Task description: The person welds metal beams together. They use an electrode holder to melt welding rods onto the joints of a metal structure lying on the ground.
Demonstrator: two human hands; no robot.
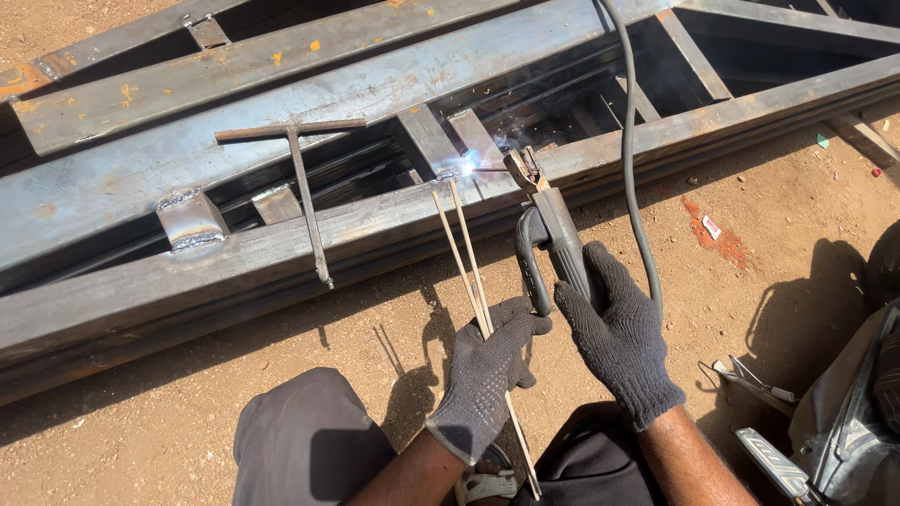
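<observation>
My right hand [619, 333], in a dark knit glove, grips a welding electrode holder [548, 230]. Its jaws clamp a short rod whose tip touches a steel frame [281, 239], with a bright arc and sparks [466, 167] at a small cross plate. My left hand [487, 370], also gloved, holds two spare welding rods [464, 253] that point up toward the frame, and its fingers rest against the holder's lever. A grey cable [630, 141] runs from the holder up over the frame.
A T-shaped chipping hammer [302, 178] lies across the frame's rails. A welded tab [190, 220] sits on the left. Sandy ground [731, 244] lies in front. A welding mask and metal tool [825, 440] rest at lower right. My knees are at the bottom.
</observation>
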